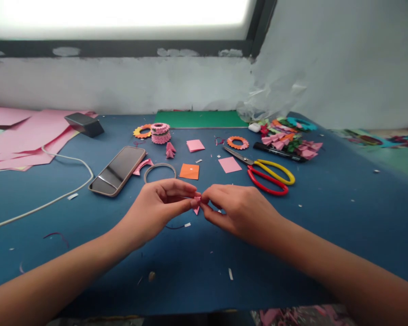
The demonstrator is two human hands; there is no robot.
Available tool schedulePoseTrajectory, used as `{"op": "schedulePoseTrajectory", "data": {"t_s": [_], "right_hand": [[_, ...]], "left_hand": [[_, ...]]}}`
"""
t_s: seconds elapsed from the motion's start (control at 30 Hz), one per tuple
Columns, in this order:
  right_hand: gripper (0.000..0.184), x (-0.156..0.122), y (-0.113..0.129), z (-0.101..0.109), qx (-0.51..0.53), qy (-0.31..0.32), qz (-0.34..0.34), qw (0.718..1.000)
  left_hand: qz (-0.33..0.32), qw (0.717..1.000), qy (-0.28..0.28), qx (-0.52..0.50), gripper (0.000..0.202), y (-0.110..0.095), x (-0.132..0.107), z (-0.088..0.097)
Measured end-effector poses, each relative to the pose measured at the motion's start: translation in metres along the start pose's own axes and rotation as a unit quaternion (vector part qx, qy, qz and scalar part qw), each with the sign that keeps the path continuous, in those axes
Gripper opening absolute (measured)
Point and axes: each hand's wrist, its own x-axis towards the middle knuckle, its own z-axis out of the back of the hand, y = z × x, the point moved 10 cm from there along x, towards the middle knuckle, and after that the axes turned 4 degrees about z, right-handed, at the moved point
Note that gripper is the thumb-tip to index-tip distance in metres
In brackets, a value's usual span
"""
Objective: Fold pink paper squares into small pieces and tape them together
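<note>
Between my two hands, just above the blue tabletop, is a small folded piece of pink paper [196, 209]. My left hand [159, 201] pinches it between thumb and fingers, covering much of it. My right hand [240, 209] pinches at its right edge with thumb and forefinger. Beyond my hands lie an orange paper square [189, 171], a pink paper square [230, 165] and a small stack of pink squares [195, 145]. A grey ring [160, 165] lies just beyond my left hand. Scissors [270, 174] with one yellow and one red handle lie beyond my right hand.
A phone [118, 171], a white cable [71, 158], a dark box [84, 124] and large pink sheets [30, 136] are at left. Stacked pink paper rings [160, 133] and an orange ring [237, 142] stand farther back. Folded paper pieces [285, 138] and a black marker [279, 152] are at right.
</note>
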Motion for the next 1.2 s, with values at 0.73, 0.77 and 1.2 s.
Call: {"op": "schedulePoseTrajectory", "data": {"t_s": [0.73, 0.77, 1.2], "right_hand": [[0.02, -0.002, 0.012, 0.018, -0.019, -0.093, 0.079, 0.992], [0.019, -0.002, 0.011, 0.02, -0.003, -0.099, 0.084, 0.992], [0.014, -0.001, -0.029, 0.011, 0.351, -0.098, -0.124, 0.923]], "left_hand": [[0.023, 0.999, -0.012, -0.036, 0.019, 0.004, 0.001, 0.004], [0.024, 0.999, -0.01, -0.046, 0.018, 0.003, 0.0, 0.003], [0.021, 0.995, -0.016, -0.093, 0.018, 0.001, -0.001, 0.005]]}}
